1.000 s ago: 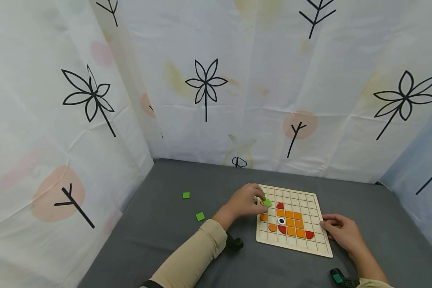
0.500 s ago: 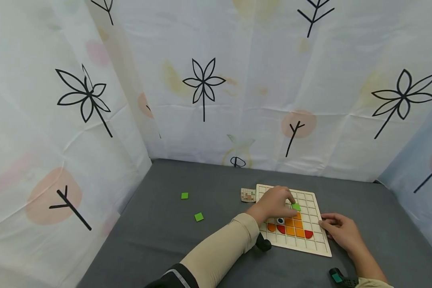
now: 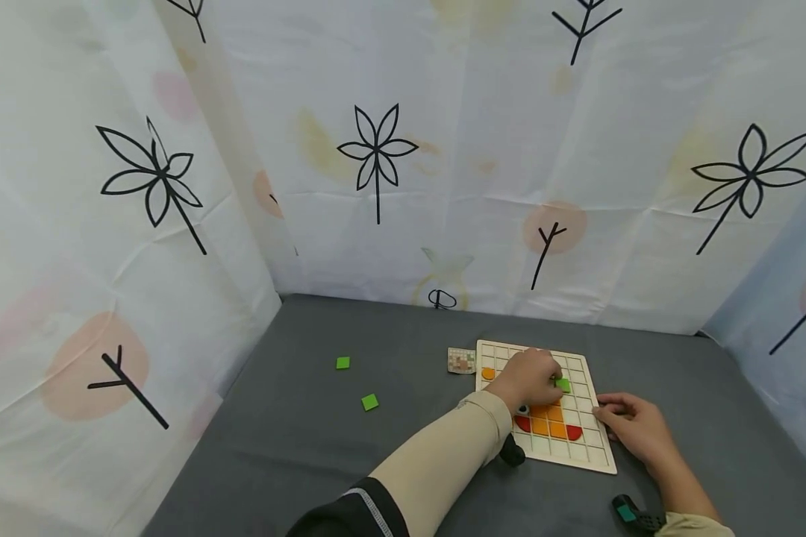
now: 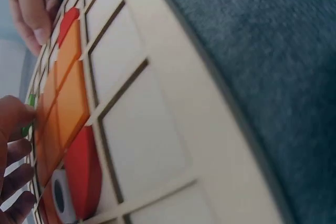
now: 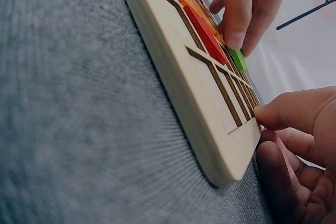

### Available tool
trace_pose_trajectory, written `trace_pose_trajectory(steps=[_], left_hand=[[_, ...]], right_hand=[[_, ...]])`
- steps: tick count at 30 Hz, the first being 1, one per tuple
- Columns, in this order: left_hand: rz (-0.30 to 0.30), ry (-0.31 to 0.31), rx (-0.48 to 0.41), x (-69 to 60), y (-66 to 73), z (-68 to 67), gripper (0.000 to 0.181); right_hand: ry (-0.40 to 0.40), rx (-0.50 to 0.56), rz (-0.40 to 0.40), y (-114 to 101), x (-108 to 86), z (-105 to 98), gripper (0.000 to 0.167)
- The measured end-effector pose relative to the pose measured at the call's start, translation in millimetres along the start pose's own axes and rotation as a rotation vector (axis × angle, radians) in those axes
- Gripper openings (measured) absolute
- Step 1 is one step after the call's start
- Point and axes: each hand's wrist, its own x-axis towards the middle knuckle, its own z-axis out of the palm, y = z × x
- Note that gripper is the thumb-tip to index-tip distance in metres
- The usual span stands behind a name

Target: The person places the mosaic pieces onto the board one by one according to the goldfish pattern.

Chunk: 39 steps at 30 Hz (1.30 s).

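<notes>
My left hand [image 3: 532, 375] is over the gridded wooden board [image 3: 580, 451] and pinches a green square tile [image 3: 563, 385] between thumb and fingers. The tile [image 5: 239, 60] is at the board's surface, just above the orange squares [image 3: 544, 427]; whether it is seated in a cell I cannot tell. My right hand [image 3: 638, 425] grips the board's right edge, thumb on top in the right wrist view. Red rounded pieces [image 3: 574, 432] adjoin the orange block. An eye piece [image 4: 62, 198] shows beside a red piece in the left wrist view. My left forearm hides the board's lower left.
Two green square tiles, one farther back [image 3: 342, 362] and one nearer [image 3: 369, 402], lie on the grey tabletop [image 3: 295, 447] to the left. A small pattern card [image 3: 461, 360] lies beside the board's left edge. An orange disc [image 3: 488, 374] sits on the board's upper left.
My left hand has carried the green tile from the board's left side rightward, past the top of the orange squares. The card and an orange disc have come into view. My right hand keeps its grip.
</notes>
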Motion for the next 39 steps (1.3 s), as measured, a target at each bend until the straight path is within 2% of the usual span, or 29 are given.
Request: trace_pose_trajectory(steps=[5, 9, 13, 26, 35, 39], left_hand=[[-0.036, 0.000, 0.065, 1.7, 4.3, 3.1, 0.015], [-0.065, -0.017, 0.054, 0.4, 5.8, 0.1, 0.024], [-0.086, -0.023, 0.040, 0.8, 3.6, 4.1, 0.026], [-0.082, -0.023, 0.031, -6.0, 3.5, 2.3, 0.026], [-0.076, 0.016, -0.032, -6.3, 0.4, 7.5, 0.022], [-0.081, 0.012, -0.046, -7.0, 0.5, 6.3, 0.022]], right_hand=[[0.005, -0.003, -0.008, 1.3, -1.0, 0.4, 0.050], [0.017, -0.009, -0.018, 1.1, -0.3, 0.3, 0.050], [0.017, -0.008, -0.017, 0.1, 0.3, 0.6, 0.051], [0.027, -0.014, -0.022, -1.4, -0.6, 1.6, 0.047], [0.022, -0.008, -0.012, 1.8, -1.5, 2.4, 0.047], [0.020, -0.006, -0.010, 0.6, -2.1, 1.9, 0.047]])
